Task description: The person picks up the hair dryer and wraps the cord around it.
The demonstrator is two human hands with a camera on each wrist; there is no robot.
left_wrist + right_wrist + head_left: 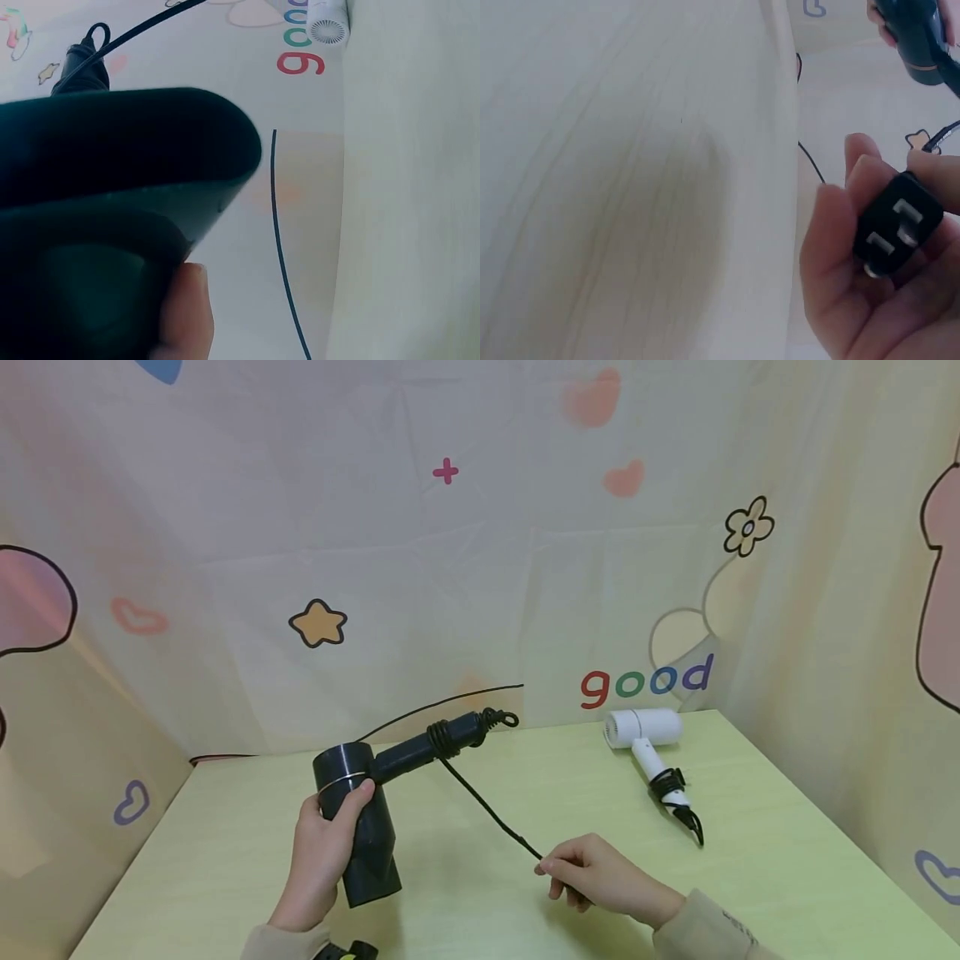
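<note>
My left hand (321,852) grips a dark hair dryer (372,835) by its barrel, above the table, with the thumb across the front. The dryer's handle points up and right, and its black cord (487,806) is wound several times around it. From there the cord runs taut down to my right hand (600,872), which holds its end with curled fingers. In the right wrist view, a black two-pin plug (898,225) sits in that hand. The dryer's nozzle (127,146) fills much of the left wrist view and hides most of the left hand.
A white hair dryer (651,728) lies at the table's back right, its black cord bundled on the handle. The pale wooden table (465,893) meets a patterned curtain (480,568) behind and at the sides. A dark object (352,950) shows by the left wrist.
</note>
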